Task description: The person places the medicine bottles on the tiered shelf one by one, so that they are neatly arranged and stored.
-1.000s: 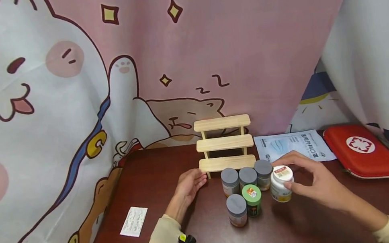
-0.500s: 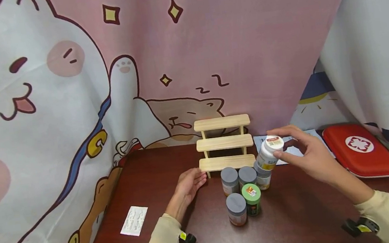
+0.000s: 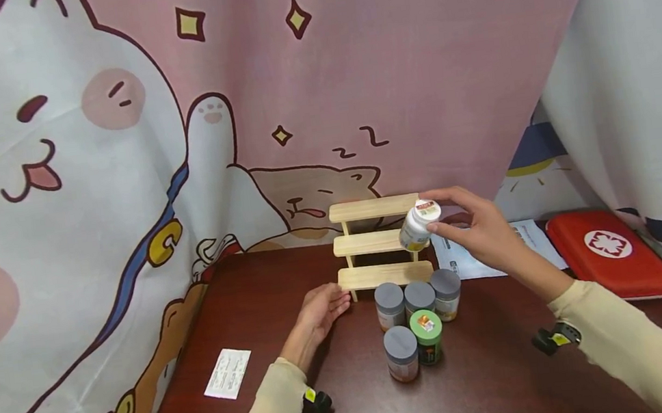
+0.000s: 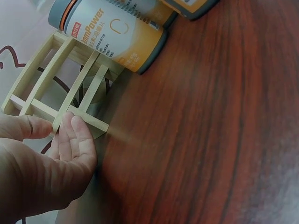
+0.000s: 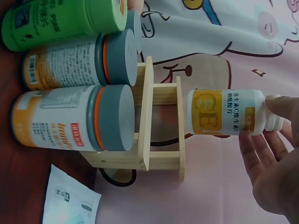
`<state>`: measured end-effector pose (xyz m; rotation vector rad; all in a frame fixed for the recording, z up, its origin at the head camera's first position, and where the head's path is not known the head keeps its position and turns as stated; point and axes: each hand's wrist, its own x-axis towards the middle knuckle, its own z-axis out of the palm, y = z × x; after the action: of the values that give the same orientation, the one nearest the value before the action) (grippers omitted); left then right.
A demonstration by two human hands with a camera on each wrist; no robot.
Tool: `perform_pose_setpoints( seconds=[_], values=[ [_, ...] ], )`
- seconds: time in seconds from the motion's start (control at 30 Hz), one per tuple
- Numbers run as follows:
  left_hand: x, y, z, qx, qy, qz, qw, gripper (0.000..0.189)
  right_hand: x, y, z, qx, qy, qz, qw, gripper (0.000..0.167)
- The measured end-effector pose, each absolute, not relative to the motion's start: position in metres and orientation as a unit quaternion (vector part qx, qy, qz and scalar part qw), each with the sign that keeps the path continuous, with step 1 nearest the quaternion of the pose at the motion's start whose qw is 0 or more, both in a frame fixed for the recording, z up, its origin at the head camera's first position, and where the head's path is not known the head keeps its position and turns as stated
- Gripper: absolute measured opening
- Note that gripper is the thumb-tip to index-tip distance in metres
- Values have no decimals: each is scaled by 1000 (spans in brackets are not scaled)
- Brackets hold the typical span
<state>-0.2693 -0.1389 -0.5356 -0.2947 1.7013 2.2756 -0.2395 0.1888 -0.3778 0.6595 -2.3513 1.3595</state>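
My right hand [image 3: 476,223] grips a white pill bottle [image 3: 417,227] by its capped top, thumb on one side and fingers on the other. The bottle tilts a little in the head view and overlaps the right end of the middle step of a three-tier wooden shelf [image 3: 373,243]. Its yellow and white label [image 5: 222,112] faces the right wrist camera. At the lowest step's left end, my left hand [image 3: 320,311] pinches the wood between thumb and fingers, as the left wrist view shows. Grey-lidded jars [image 3: 401,353] and one green jar [image 3: 427,336] stand in front of the shelf.
A blue and white mask packet [image 3: 458,260] lies right of the shelf, beside a red zip case [image 3: 610,255] with a white emblem. Left on the dark table lies a small white printed packet [image 3: 227,374]. A cartoon-print curtain [image 3: 265,70] hangs behind.
My right hand has lifted the white pill bottle from beside the jars, up and leftward, over to the shelf's middle step. The left hand stays at the shelf's end.
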Motion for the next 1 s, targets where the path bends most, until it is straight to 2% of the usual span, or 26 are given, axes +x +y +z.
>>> perform_pose_setpoints(
  seconds=[0.4,1.0],
  values=[
    [-268,-139,-537,-96,597,782,154,12,-292,151,-372,228,-822,501,146,47],
    [-269,-141,-536,-87,594,785,152,14,-342,98,-357,209,-842,468,169,46]
  ],
)
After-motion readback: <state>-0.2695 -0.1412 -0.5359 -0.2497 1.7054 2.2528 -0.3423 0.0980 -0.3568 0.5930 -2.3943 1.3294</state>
